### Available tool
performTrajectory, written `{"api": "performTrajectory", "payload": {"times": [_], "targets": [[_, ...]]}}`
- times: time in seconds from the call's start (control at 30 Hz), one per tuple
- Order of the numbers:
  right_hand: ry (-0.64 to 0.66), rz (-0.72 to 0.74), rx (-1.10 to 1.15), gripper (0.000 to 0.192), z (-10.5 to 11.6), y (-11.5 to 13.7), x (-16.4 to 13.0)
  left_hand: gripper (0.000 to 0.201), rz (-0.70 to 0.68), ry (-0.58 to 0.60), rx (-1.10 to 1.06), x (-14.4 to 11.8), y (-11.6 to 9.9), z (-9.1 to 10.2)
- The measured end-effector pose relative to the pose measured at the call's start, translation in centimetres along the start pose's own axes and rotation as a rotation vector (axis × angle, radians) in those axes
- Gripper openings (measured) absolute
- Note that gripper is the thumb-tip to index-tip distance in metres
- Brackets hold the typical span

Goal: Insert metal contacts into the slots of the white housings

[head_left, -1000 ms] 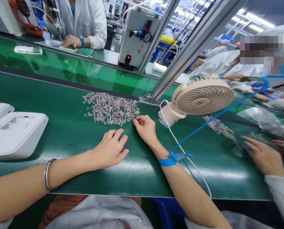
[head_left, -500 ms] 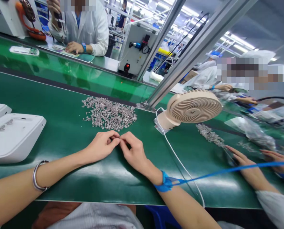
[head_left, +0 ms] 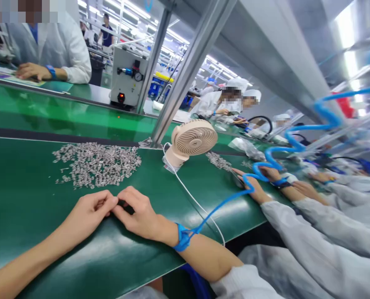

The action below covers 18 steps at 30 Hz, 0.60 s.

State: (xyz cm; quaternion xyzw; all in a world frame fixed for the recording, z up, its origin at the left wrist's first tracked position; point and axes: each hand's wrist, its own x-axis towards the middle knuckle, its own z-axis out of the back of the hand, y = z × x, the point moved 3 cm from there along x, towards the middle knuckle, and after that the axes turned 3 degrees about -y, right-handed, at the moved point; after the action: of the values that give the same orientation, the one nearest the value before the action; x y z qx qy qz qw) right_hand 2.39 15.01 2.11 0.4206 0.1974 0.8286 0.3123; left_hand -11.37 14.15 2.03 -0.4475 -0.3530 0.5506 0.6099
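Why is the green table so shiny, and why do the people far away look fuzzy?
In the head view, ceiling lights glare off the green belt near the left hand and right hand; the blue coiled cord and distant workers smear with motion blur, and the wide lens bends the metal post.

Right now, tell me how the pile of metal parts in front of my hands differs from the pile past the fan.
The near pile is broad and spread wide; the far pile is a narrow strip. The near pile lies left of the fan, just beyond the left hand and right hand; the far pile lies right of it, by a co-worker's hand. Both are small silvery pieces on the green belt.
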Motion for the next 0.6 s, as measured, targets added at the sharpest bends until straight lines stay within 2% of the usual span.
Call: {"api": "performTrajectory", "payload": {"times": [0.1, 0.27, 0.47, 0.6], "targets": [[-0.017, 0.039, 0.016, 0.015, 0.1, 0.1, 0.2, 0.048, 0.035, 0.038, -0.049, 0.1, 0.1, 0.1], [-0.006, 0.083, 0.057, 0.024, 0.1, 0.3, 0.3, 0.038, 0.070, 0.143, -0.138, 0.4, 1.0, 0.3], [0.052, 0.027, 0.096, 0.026, 0.0, 0.1, 0.1, 0.038, 0.108, 0.171, -0.161, 0.4, 1.6, 0.3], [0.057, 0.047, 0.116, 0.019, 0.1, 0.2, 0.1, 0.031, 0.105, 0.218, -0.191, 0.3, 1.1, 0.2]]}}
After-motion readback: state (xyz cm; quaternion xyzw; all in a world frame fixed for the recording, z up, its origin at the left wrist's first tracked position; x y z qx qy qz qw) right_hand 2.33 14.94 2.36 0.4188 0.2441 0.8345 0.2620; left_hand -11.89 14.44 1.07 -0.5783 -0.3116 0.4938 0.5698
